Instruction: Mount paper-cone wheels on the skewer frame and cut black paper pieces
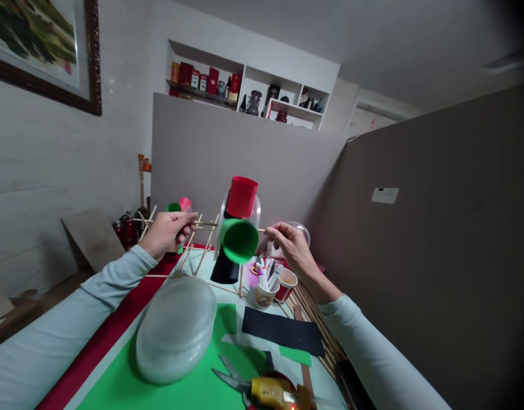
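Observation:
A thin wooden skewer (208,224) runs level between my two hands above the table. My left hand (166,232) is closed round its left part, and my right hand (289,241) pinches its right end. A clear plastic disc (256,212) sits on the skewer between the hands, with a red paper cup (242,197), a green paper cup (239,240) and a black paper cup (226,267) fixed round it like a wheel. Behind my left hand stands a frame of wooden sticks (192,250), with a small green and a pink cup (185,204) near its top.
A stack of clear plastic lids (175,329) lies on green paper (193,387). Cups of markers (265,285), a black paper strip (283,330), scissors (230,377) and a yellow glue gun (274,394) lie near me. Grey partitions (415,239) close in the back and right.

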{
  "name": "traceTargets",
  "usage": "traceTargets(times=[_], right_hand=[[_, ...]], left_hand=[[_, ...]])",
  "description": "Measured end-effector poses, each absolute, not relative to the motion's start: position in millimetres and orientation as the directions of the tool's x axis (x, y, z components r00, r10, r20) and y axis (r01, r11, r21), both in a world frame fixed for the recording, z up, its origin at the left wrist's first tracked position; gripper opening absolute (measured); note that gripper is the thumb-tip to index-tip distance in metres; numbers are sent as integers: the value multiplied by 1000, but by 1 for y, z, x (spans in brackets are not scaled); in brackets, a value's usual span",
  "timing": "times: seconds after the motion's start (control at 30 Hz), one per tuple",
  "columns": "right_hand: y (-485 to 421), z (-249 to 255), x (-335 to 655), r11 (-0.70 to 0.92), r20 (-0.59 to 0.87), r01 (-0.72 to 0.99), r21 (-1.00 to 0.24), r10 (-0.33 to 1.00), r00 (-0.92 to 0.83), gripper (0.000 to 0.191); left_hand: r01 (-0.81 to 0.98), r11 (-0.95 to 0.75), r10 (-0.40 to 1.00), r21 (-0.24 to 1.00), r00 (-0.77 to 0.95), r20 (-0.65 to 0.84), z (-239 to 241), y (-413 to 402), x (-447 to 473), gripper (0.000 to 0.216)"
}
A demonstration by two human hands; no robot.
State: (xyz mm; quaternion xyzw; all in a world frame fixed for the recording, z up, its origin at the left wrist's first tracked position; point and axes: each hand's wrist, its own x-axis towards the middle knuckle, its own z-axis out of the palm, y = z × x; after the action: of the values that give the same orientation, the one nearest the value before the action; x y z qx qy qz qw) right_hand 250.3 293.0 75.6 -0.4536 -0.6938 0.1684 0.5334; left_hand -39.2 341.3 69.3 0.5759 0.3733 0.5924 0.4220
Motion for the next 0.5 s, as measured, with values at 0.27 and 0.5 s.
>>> traceTargets(times=[0.27,0.5], right_hand=[[318,68,258,525,582,508,-683,811,-56,35],[319,87,265,579,567,645,-499,781,-262,30]], left_hand=[[-60,-361,932,931,19,362,69,361,-34,37],[-59,-357,934,932,3,358,66,374,-28,39]])
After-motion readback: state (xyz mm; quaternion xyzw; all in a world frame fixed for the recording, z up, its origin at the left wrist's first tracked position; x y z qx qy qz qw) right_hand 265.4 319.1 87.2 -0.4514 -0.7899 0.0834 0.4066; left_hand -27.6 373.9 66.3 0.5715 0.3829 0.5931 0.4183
